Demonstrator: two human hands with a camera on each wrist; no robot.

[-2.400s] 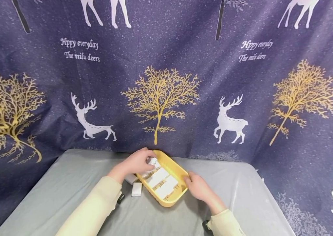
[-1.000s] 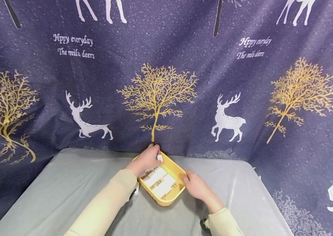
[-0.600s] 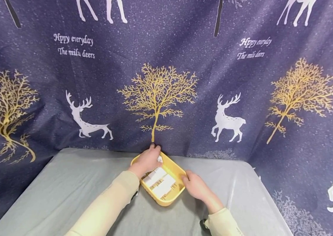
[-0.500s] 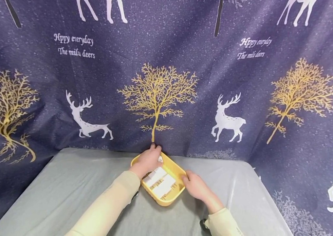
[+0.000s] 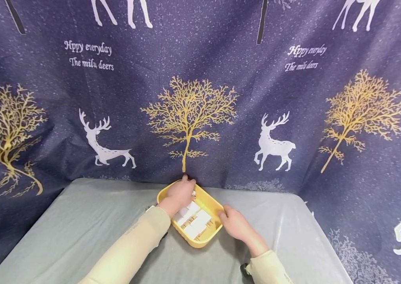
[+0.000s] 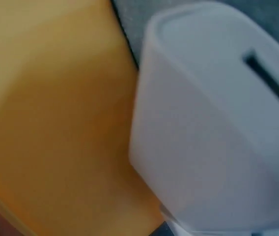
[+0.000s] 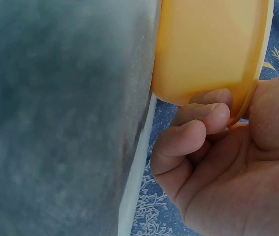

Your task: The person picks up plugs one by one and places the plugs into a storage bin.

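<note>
A yellow plastic tray (image 5: 200,245) sits at an angle near the table's back edge, with white rectangular blocks (image 5: 197,225) lined up inside. My left hand (image 5: 181,193) reaches into its far left corner, fingers curled around a small white piece (image 5: 194,193), mostly hidden by them. My right hand (image 5: 236,223) pinches the tray's right rim; in the right wrist view its thumb and curled fingers (image 7: 181,140) are at the tray wall (image 7: 206,49). Close to the left wrist camera, a white block with a dark slot (image 6: 198,128) stands beside the tray's outer wall (image 6: 61,123).
The grey-covered table (image 5: 79,232) extends to both sides and in front of the tray. Directly behind it hangs a dark blue cloth (image 5: 221,157) printed with deer and trees. My left forearm (image 5: 133,244) covers the table area left of the tray.
My left hand has moved right and down into the tray's far corner with the white piece. Loose white blocks seen left of the tray are now mostly behind that arm. The right hand keeps its hold.
</note>
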